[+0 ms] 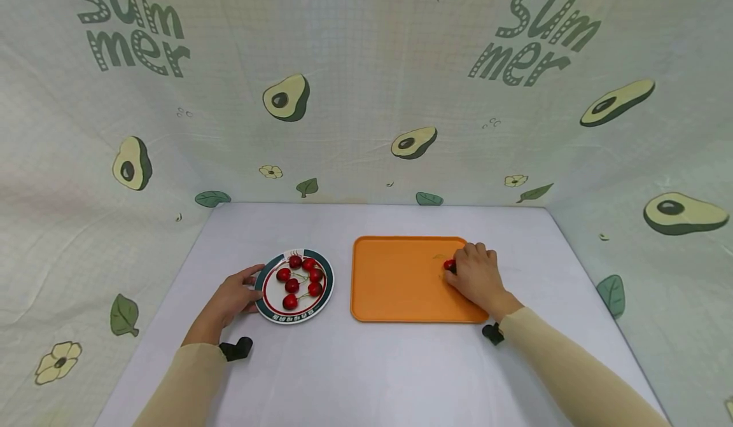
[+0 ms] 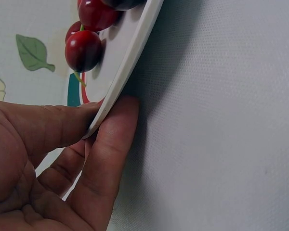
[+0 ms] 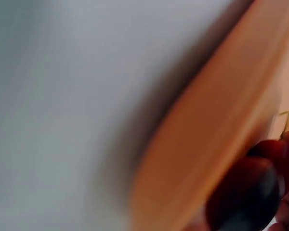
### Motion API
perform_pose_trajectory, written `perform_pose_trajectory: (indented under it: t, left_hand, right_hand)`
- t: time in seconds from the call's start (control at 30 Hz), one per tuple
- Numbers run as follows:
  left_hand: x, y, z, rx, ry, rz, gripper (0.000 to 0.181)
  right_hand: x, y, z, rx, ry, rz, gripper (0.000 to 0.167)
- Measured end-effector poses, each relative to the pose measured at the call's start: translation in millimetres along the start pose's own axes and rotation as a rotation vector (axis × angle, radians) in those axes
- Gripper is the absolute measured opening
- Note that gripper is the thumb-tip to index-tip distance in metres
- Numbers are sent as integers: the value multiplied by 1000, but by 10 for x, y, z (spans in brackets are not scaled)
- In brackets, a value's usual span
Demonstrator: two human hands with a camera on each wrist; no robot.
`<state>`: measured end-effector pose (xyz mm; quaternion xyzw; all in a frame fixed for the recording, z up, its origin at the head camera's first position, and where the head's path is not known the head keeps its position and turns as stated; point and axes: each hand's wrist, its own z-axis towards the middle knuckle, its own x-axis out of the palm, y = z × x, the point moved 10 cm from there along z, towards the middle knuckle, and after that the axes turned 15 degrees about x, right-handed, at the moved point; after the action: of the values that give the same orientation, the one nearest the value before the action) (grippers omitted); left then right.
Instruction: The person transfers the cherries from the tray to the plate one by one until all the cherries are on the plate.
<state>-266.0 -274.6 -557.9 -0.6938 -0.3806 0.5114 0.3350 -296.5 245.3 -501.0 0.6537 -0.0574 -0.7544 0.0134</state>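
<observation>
In the head view my left hand (image 1: pixel 233 296) grips the left rim of a round white plate (image 1: pixel 269 306) with a dark green border and red ring. The left wrist view shows the thumb above the plate's rim (image 2: pixel 130 62) and a finger beneath it. Several red cherries (image 1: pixel 292 286) with stems lie on the plate. My right hand (image 1: pixel 474 274) is over the right side of an orange tray (image 1: pixel 395 280), fingers curled about red cherries (image 1: pixel 450 265). Two cherries (image 3: pixel 245 192) show beside its fingertips in the right wrist view, where most of the hand is out of frame.
Both things are on a white tabletop (image 1: pixel 366 370), the tray to the right of the plate. Behind and at both sides hangs a pale cloth (image 1: pixel 355 51) printed with avocados, leaves and lettering. A dark wrist mount (image 1: pixel 237 349) sits by the left sleeve.
</observation>
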Motion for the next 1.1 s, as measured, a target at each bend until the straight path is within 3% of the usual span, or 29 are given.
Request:
perform_pose_trajectory:
  t: [0.17, 0.53, 0.87, 1.1]
  left_hand:
    - [0, 13, 6, -4, -3, 7, 75]
    - [5, 42, 29, -9, -8, 16, 75]
    - [6, 35, 32, -3, -17, 9, 74]
    - [8, 48, 32, 0, -18, 10, 74]
  right_hand:
    - [-75, 249, -3, -100, -79, -3, 39]
    - [-207, 935, -22, -305, -161, -10, 40]
    - [-198, 1731, -82, -437, -129, 4, 36]
    - [-136, 2344, -293, -570, -136, -12, 30]
